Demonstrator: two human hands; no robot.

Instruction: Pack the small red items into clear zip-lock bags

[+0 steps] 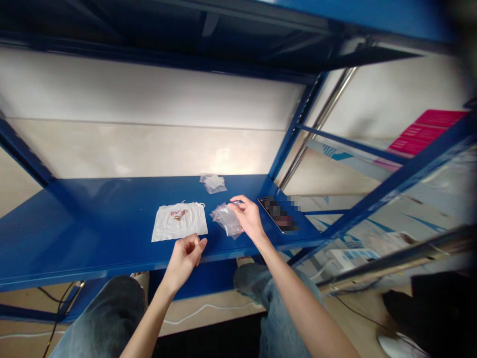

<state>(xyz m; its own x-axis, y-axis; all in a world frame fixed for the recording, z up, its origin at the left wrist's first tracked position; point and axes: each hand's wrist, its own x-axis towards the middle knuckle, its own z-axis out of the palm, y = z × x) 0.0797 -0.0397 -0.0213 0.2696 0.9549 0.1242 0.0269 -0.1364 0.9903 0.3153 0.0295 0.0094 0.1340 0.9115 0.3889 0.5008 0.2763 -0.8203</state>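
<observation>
A white cloth pouch (164, 224) lies flat on the blue shelf, with a few small red and gold pieces (179, 215) on top of it. My left hand (186, 256) hovers at the shelf's front edge, just below the pouch, its fingers curled closed; whatever they may hold is hidden. To the right, my right hand (248, 216) reaches over a small pile of clear plastic bags (228, 221). Its thumb and fingers close on the pile's right edge, partly covering it.
Behind the pile lie more clear bags (214, 184). A dark flat object (274, 214), partly blurred out, rests at the shelf's right end. Blue posts and an upper shelf (167, 59) frame the space. Pink boxes (421, 132) stand beyond the right side.
</observation>
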